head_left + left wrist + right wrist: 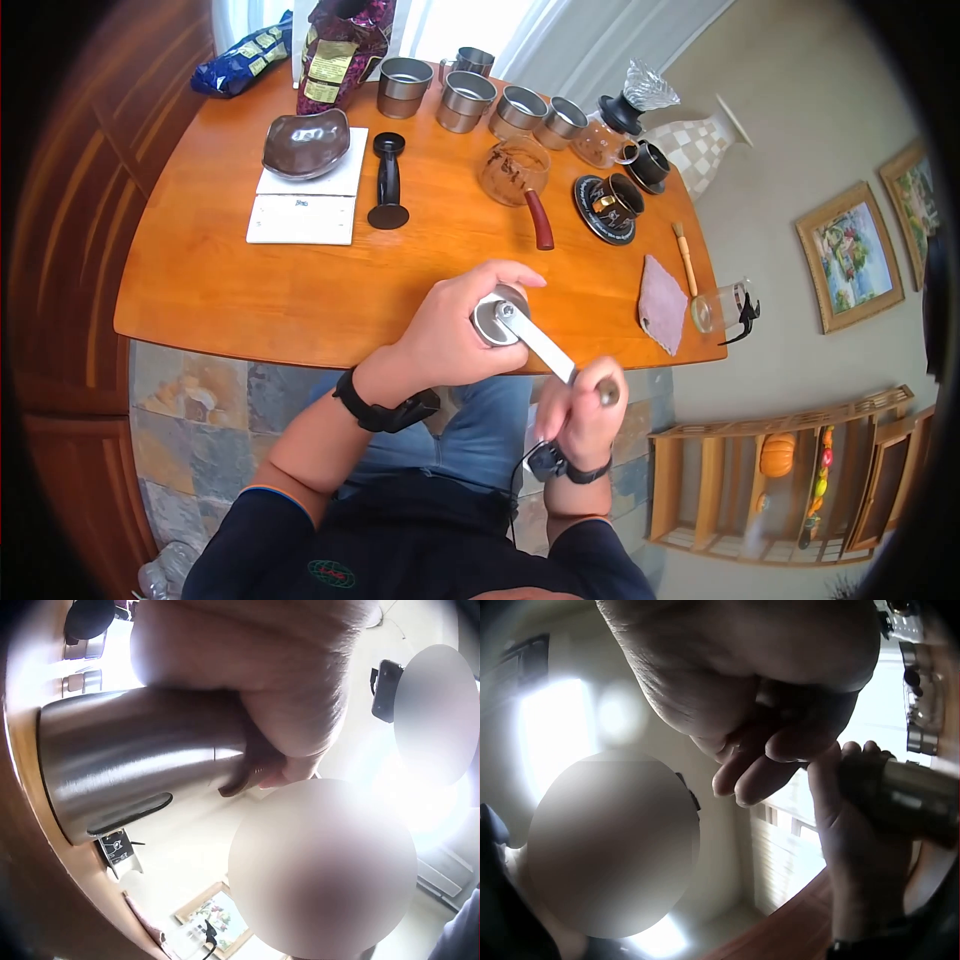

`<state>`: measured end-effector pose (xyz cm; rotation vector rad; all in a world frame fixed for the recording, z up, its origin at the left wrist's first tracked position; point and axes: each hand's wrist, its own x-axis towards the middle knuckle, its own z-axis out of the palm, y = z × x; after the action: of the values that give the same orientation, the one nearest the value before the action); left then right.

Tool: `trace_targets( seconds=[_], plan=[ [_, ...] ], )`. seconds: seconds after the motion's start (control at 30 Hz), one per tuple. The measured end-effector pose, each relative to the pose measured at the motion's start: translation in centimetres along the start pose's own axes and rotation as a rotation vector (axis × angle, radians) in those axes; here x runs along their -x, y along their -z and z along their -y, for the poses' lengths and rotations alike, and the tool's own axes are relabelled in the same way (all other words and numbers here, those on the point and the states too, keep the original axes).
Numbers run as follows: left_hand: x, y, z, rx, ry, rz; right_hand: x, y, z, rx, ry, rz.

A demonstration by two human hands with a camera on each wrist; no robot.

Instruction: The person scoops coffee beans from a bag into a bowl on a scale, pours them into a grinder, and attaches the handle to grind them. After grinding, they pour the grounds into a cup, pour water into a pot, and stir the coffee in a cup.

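Near the table's front edge, my left hand (440, 325) wraps round a steel hand coffee grinder (142, 761). In the left wrist view its cylindrical body has a slot low on the side, and its base is right at the tabletop. A flat metal crank (543, 347) runs from the grinder's top toward the right. My right hand (585, 420) holds the knob (607, 391) at the crank's outer end, fingers curled. The right wrist view shows those curled fingers (765, 780) close to the grinder, with the knob hidden.
Beyond the hands are a white scale (300, 218) with a dark dish (306, 145), a black tamper-like tool (388, 180) and a red-handled glass pot (515, 172). Several metal cups (467, 100) line the back. Right lie a cup (617, 203), brush (684, 258), cloth (662, 303) and glass jar (712, 310).
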<state>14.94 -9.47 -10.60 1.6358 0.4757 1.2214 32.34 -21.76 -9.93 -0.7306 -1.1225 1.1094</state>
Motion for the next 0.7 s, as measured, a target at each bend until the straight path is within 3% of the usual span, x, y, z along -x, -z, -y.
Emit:
trace_targets(
  seconds=[0.13,0.2,0.27,0.3,0.37,0.53,0.6,0.63,0.7],
  plan=[
    [-0.1,0.0,-0.1,-0.028,-0.015,-0.002,-3.5,3.3,0.3,0.168,-0.046,-0.069],
    [-0.1,0.1,-0.4,-0.051,-0.008,0.001,-5.0,3.0,1.0,0.224,-0.078,-0.098],
    [-0.1,0.1,-0.6,-0.065,0.026,0.004,-6.7,1.9,1.9,0.522,-0.060,-0.144],
    [-0.1,0.1,-0.7,-0.064,0.024,0.008,-7.4,2.1,2.1,0.523,-0.059,-0.148],
    [-0.2,0.1,-0.9,-0.045,0.059,0.018,-8.7,2.6,2.6,0.618,-0.145,-0.064],
    [-0.1,0.0,-1.2,-0.039,0.100,0.001,-11.1,2.1,2.8,0.777,-0.182,-0.045],
    [-0.1,-0.1,-1.3,-0.037,0.126,-0.001,-12.5,1.7,2.8,1.087,-0.053,0.020],
    [-0.1,0.0,-1.2,-0.050,0.143,-0.005,-13.0,1.4,3.2,1.082,-0.052,0.005],
    [-0.2,-0.1,-1.0,-0.067,0.157,-0.004,-14.1,0.4,4.6,1.405,-0.072,0.131]
  ],
)
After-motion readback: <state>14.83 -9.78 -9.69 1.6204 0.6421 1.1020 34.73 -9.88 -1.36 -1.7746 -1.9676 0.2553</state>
